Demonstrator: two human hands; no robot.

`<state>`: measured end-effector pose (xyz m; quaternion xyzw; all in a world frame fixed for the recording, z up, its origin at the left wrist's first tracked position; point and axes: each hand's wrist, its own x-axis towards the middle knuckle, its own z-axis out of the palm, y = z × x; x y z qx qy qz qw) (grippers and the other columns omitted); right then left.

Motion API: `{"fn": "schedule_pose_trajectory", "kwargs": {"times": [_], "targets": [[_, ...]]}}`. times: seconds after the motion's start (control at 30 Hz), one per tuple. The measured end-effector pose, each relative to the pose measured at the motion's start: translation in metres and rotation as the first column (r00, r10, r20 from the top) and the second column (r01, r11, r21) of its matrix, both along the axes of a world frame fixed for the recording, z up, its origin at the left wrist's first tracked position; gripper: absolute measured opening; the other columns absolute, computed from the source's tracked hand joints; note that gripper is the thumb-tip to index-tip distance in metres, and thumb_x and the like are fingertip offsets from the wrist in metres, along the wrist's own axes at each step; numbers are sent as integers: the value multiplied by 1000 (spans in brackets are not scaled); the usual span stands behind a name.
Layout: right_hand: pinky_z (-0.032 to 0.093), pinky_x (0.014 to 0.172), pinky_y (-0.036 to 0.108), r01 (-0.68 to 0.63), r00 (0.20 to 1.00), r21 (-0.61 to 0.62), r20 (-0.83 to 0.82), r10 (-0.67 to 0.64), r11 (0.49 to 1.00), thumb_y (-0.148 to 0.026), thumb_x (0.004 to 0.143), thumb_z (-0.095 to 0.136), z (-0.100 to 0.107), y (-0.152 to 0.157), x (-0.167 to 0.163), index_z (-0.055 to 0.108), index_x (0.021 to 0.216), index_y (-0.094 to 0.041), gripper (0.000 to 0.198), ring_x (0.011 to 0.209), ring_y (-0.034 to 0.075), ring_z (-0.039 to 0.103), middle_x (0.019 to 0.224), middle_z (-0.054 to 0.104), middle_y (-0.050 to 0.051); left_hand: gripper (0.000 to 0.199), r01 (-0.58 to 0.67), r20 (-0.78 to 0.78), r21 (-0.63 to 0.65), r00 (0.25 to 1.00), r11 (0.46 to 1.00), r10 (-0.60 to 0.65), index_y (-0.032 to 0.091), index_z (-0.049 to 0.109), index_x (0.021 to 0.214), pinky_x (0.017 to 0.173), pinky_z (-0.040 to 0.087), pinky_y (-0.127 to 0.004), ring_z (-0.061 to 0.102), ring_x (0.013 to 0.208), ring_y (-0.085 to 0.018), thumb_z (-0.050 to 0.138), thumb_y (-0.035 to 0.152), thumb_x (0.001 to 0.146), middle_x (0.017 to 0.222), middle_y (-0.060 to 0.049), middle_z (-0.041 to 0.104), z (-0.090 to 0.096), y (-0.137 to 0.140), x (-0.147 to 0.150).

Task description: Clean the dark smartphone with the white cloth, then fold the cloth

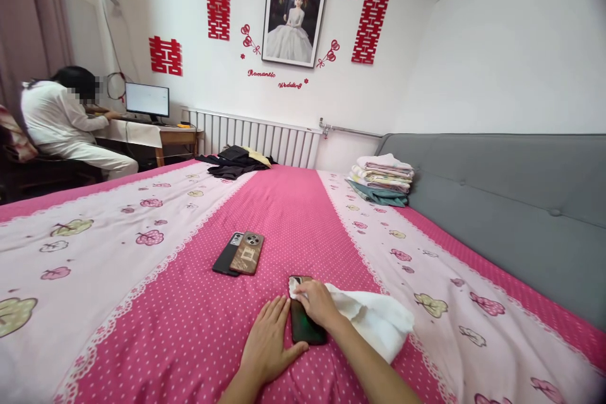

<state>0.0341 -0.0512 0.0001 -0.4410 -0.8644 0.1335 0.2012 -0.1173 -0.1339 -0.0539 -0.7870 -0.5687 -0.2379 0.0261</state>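
A dark green phone [307, 327] lies on the pink dotted bedsheet [199, 334]. My left hand [269, 336] rests flat beside it, fingers stretched out, the thumb reaching to the phone's lower edge. My right hand [316, 300] pinches a bunched corner of a white cloth [374, 315] over the phone's upper end, where the camera area is partly covered. The rest of the cloth trails on the bed to the right, under and past my forearm. Farther off to the left, a brown phone [247, 254] partly overlaps a black phone [224, 260].
Dark folded clothes [234, 161] lie at the bed's far end. A stack of folded fabrics [381, 180] sits against the grey headboard [502, 202] at right. At far left, a person [71, 117] in white sits at a desk [175, 136] with a monitor [147, 100].
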Motion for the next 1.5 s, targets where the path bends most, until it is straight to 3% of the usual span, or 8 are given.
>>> {"fn": "schedule_pose_trajectory", "kwargs": {"times": [0.33, 0.73, 1.07, 1.2, 1.33, 1.5], "targets": [[38, 84, 22, -238, 969, -39, -72, 235, 970, -18, 80, 54, 5, -43, 19, 71, 93, -26, 23, 92, 15, 60, 101, 70, -2, 81, -25, -25, -19, 999, 1000, 25, 10, 47, 128, 103, 34, -48, 42, 124, -31, 41, 71, 75, 134, -18, 46, 3, -1, 0], [38, 80, 23, -281, 957, -6, -77, 279, 960, -13, 83, 47, 5, -65, 44, 70, 92, -25, 27, 88, 15, 58, 96, 70, -1, 80, -46, -14, -16, 999, 999, 45, 13, 42, 133, 104, 33, -47, 41, 125, -30, 44, 69, 75, 136, -16, 44, -1, 2, -3], [38, 79, 25, -167, 985, 5, -44, 167, 986, -27, 93, 37, 3, -63, 55, 71, 91, -28, 34, 91, 18, 54, 96, 70, 1, 77, -50, -55, 36, 997, 998, 52, 15, 43, 132, 104, 36, -45, 43, 124, -29, 44, 68, 76, 135, -14, 46, -3, 4, -5], [38, 76, 23, -66, 995, -37, -72, 64, 997, -24, 92, 40, -1, -55, 51, 72, 85, -26, 33, 89, 17, 54, 89, 68, 2, 78, -56, -69, 22, 996, 998, 57, 13, 45, 131, 103, 36, -45, 43, 124, -29, 43, 68, 76, 135, -14, 47, 1, 4, -4], [39, 72, 20, 100, 975, -140, -184, -125, 985, -26, 90, 44, -6, -41, 40, 71, 82, -20, 29, 81, 13, 57, 89, 62, 5, 76, -52, -55, 41, 997, 998, 55, 15, 44, 131, 102, 37, -46, 44, 123, -30, 44, 66, 76, 134, -14, 48, -2, 5, -5], [38, 75, 20, 213, 972, -114, -72, -222, 970, -26, 91, 43, -5, -23, 26, 70, 89, -19, 28, 85, 14, 58, 91, 64, 6, 75, -41, -24, 40, 999, 998, 42, 18, 43, 132, 103, 35, -47, 44, 123, -30, 47, 66, 75, 135, -13, 47, -5, 5, -4]]}}
